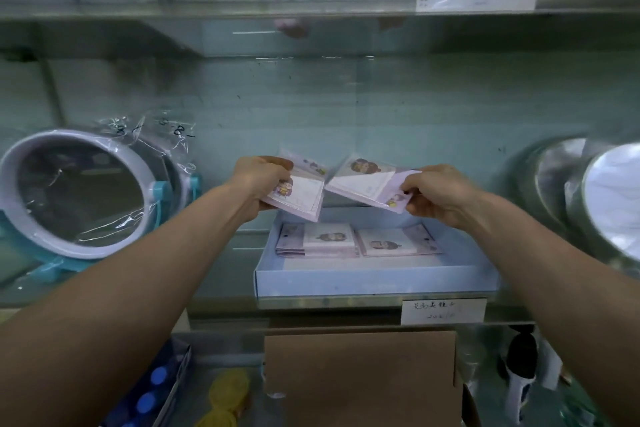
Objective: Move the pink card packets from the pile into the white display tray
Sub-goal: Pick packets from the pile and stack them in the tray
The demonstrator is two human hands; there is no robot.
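Both hands were raised over the white display tray [374, 279], and each one was closed on its own bundle. The left hand [261, 184] pinched a stack of pink card packets [301, 196] by the near left corner, thumb on top. The right hand [438, 192] pinched a second stack [363, 180] by its near right corner. The two stacks tilted toward each other, and their inner edges almost met in the middle.

The tray lay directly below both grips and a little nearer to the person. Two stacks of packets [356, 239] already lay flat side by side at its far end. The bare floor of the tray was in front of them, below and toward the person from both grips. Neither hand seemed clearly nearer to it. I judged that each stack must come down and be turned flat.
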